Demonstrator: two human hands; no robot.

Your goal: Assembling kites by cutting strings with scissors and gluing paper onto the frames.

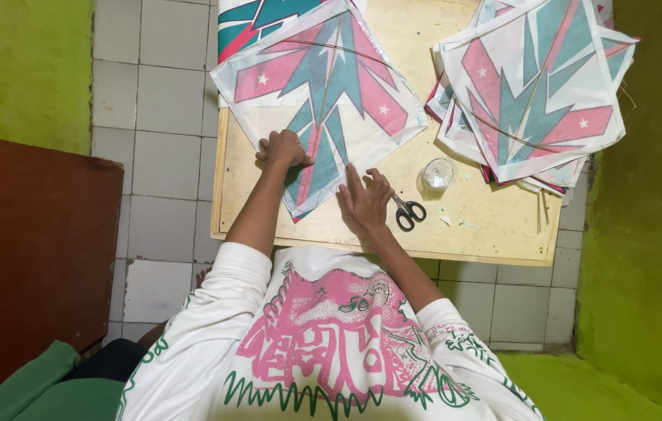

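pressing flat a pink-and-teal starred paper kite (323,93); both hands

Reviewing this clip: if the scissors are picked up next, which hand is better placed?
Likely the right hand: it lies flat on the kite edge, just beside the scissors. The left hand presses the kite farther away, across its middle.

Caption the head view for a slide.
Both hands, left hand and right hand, press a paper kite flat beside scissors.
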